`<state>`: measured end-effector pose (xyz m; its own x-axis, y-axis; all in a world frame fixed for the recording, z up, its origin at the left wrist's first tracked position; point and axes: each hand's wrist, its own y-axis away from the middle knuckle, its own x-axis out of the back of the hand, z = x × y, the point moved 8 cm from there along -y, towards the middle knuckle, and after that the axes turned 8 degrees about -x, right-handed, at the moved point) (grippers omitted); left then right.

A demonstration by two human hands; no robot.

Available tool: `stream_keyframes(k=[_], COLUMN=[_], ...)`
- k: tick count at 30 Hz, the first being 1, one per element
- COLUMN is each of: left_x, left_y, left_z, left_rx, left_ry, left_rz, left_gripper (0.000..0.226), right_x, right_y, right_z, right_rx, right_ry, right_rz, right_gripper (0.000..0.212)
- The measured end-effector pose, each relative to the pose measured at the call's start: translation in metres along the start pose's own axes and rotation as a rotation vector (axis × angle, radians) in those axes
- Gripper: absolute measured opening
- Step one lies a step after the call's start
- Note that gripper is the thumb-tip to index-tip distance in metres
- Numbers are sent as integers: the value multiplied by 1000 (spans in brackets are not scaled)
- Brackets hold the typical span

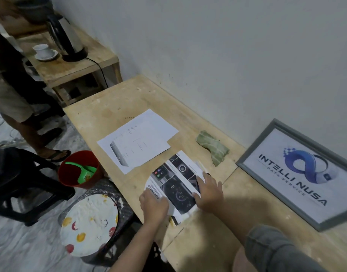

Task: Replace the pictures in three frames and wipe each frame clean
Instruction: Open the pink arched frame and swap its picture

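Observation:
A printed picture sheet with dark car-dashboard photos lies near the front edge of the wooden table, its near-left corner curling up. My left hand holds that curled corner. My right hand rests on the sheet's right side, fingers spread over it. Two white printed sheets lie overlapped further back. A folded green cloth sits near the wall. A grey picture frame with a blue logo print leans against the wall at the right.
Another person stands at the left by a lower wooden shelf with a kettle and a cup on a saucer. A red bucket with a green scoop, a painted round stool and a black chair stand beside the table.

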<state>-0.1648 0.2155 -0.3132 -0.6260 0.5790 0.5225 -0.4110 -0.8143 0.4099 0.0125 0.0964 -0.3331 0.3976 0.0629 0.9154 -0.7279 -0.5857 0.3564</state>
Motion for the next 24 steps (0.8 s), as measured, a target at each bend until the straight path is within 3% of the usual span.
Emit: stream_keyframes(k=[4, 10, 15, 17, 24], left_x=[12, 18, 21, 17, -51], left_y=[-7, -13, -18, -17, 9], left_z=[-2, 8, 16, 22, 56], left_rx=[91, -15, -63, -84, -262], left_ry=[129, 194, 248, 250, 31], left_rz=[127, 115, 62, 10, -283], left_gripper=[15, 7, 9, 10, 8], right_x=[-1, 13, 51, 66, 75], right_y=[3, 0, 13, 26, 112], right_z=[0, 5, 22, 29, 97], right_rx=[28, -9, -146, -173, -379], right_ry=[-23, -209, -731, -833, -810], right_rz=[-12, 15, 159, 238, 540], right_gripper=[61, 70, 55, 50, 37])
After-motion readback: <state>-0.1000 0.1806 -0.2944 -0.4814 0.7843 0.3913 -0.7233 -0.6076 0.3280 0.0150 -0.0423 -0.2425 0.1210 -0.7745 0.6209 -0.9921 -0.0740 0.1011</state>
